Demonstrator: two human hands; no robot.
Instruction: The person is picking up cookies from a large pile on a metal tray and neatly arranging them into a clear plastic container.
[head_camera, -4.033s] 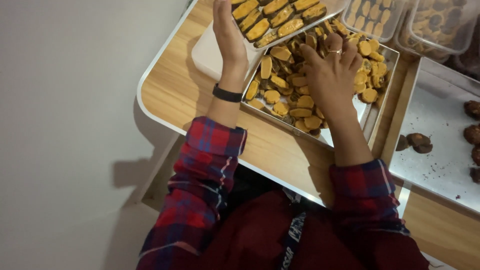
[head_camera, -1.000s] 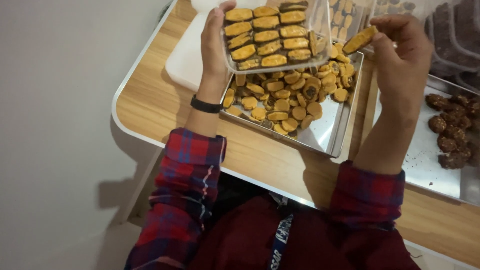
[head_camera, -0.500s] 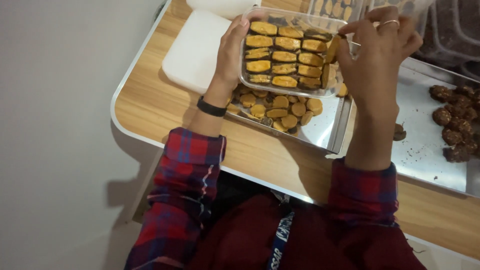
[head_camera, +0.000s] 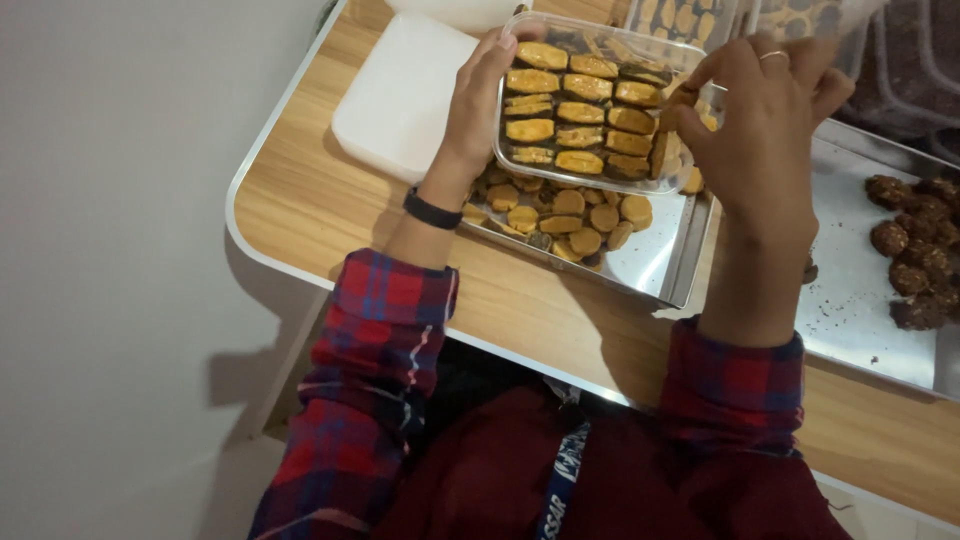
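Your left hand (head_camera: 478, 100) grips the clear container (head_camera: 600, 100); your right hand (head_camera: 765, 120) pinches a biscuit (head_camera: 683, 97) at its edge. Keep it level.

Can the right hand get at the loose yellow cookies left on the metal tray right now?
Probably not directly: the clear container, held by the left hand, hangs over the yellow cookies on the metal tray; the right hand is beside it.

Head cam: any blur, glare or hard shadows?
Head view: sharp overall; slight blur on the right hand; mild sheen on the steel tray; soft arm shadows across the table; top-right corner dark.
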